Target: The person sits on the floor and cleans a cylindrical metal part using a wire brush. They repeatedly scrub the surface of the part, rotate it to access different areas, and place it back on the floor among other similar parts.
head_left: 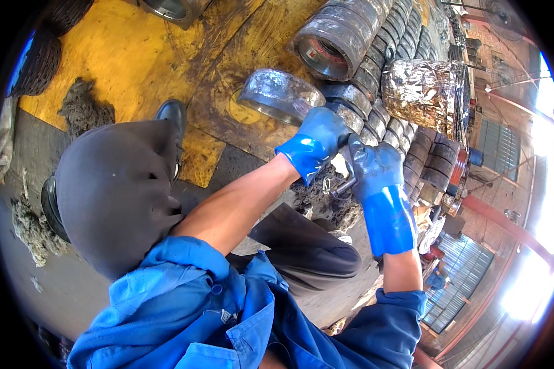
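My left hand, in a blue rubber glove darkened with grime, is closed with its fingertips close against my right hand. My right hand, gloved the same way, is curled round a dark metal tool; part of it sticks out below the fingers, and its kind is hidden. What my left fingers pinch, if anything, cannot be made out. Just beyond my left hand, a shiny metal ring lies tilted on the yellow, oil-stained floor plate. A heap of grey waste fibre lies below my hands.
A large metal cylinder and rows of stacked metal rings stand ahead. A smeared drum-shaped container is at right. More grey waste lies to the left, by my knee. A dark ribbed stack stands far left.
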The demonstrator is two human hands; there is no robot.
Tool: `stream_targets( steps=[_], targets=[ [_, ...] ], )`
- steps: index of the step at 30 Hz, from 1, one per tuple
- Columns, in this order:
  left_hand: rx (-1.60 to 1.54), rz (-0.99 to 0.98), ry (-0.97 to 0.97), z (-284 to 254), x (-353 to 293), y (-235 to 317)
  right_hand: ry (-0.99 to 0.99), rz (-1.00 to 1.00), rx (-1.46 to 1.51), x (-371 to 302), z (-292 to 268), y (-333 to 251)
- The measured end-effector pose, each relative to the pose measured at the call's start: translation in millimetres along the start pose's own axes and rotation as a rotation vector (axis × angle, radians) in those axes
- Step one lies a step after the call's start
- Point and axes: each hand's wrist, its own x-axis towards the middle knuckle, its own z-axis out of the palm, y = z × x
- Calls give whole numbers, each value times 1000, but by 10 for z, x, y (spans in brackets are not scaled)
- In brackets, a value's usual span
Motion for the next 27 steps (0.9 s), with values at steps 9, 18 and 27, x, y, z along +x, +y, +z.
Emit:
stream_targets(
  steps=[9,18,27],
  targets=[
    [-82,-55,-4,-60,-7,-76,-312,-22,68,226,-174,25],
    [-89,48,-13,-194,-155,-128,-331,4,156,138,-4,-201],
    [63,142,114,-513,-33,-356,-384,269,285,185,-393,-251]
  ],
)
